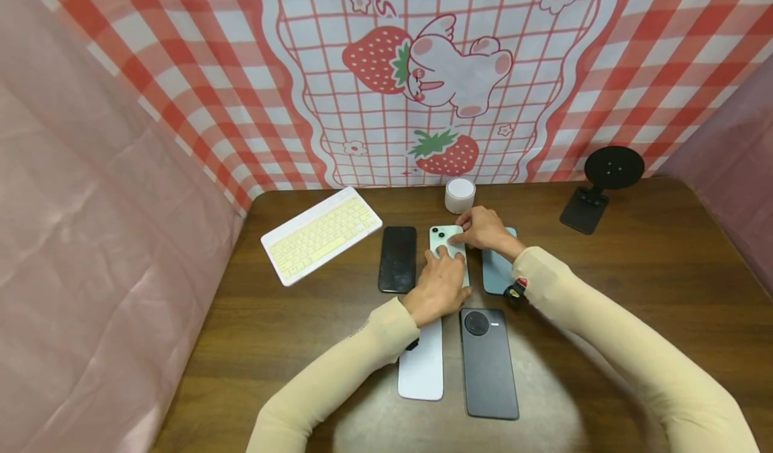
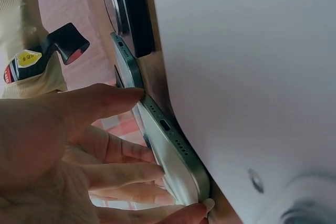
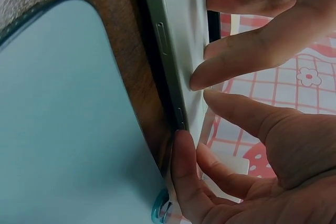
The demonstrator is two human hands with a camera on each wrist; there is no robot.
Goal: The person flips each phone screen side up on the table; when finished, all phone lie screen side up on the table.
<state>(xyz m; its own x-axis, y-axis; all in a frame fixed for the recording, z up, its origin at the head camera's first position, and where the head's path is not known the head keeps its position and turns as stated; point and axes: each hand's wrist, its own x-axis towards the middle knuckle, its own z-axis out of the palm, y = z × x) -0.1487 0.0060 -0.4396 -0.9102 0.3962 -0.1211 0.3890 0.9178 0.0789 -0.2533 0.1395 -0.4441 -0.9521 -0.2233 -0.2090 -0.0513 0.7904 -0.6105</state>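
Note:
A pale green phone (image 1: pixel 436 243) lies back up near the middle of the table, its camera end away from me. My left hand (image 1: pixel 439 288) grips its near end; in the left wrist view, the thumb and a finger are at opposite corners of the phone's bottom edge (image 2: pixel 184 155), with other fingertips on the back. My right hand (image 1: pixel 486 230) is at the far right part, thumb on the back and a finger against the side edge (image 3: pixel 165 40). A light blue phone (image 1: pixel 496 275) lies partly hidden under my right wrist. A white phone (image 1: pixel 421 372) extends below my left wrist.
A dark grey phone (image 1: pixel 490 372) lies near the front, and a black phone (image 1: pixel 397 262) lies left of my hands. Farther back are a white keyboard (image 1: pixel 320 235) with yellow keys, a small white cylinder (image 1: pixel 460 196) and a black folding stand (image 1: pixel 594 191).

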